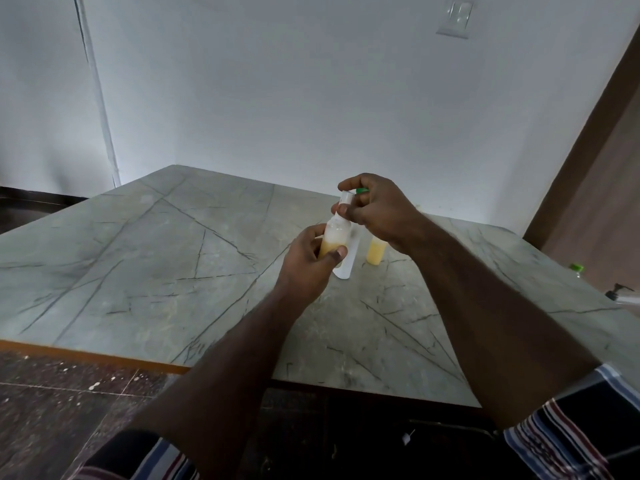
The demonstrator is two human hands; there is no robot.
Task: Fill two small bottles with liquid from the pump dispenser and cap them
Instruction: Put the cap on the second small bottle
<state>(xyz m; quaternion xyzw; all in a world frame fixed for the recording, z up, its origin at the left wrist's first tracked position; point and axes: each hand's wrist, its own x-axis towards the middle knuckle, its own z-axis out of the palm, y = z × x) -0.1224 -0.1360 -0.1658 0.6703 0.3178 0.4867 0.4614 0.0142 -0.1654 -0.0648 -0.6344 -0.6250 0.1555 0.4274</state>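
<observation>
Capping looks to be the step in hand. The left hand (308,258) curls round the lower body of a small bottle (334,241), thumb across the front, holding it upright above the table (145,258); yellowish liquid fills its lower part, the upper part pale and foamy. The right hand (375,207) hovers just over the bottle's neck, thumb and forefinger pinching a clear cap (346,199) — it stands at or just above the mouth, and whether it is already seated cannot be told; a green piece (362,190) peeps from behind the same fingers, its nature unclear.

Behind the hands a second small bottle (375,252) stands on the table, yellow-filled, its top hidden by the right wrist, so whether it is capped cannot be told; a whitish translucent container (346,268) stands just beside the held bottle, partly hidden. At the far right edge a pump dispenser (621,295) shows only its dark head and pale shoulder, well apart from the hands; a green-topped thing (577,268) sits near it.

The next move, by judgement, calls for the cap set square on the mouth and pressed or twisted home while the left grip keeps the bottle from tilting — a skewed cap would risk a spill.
</observation>
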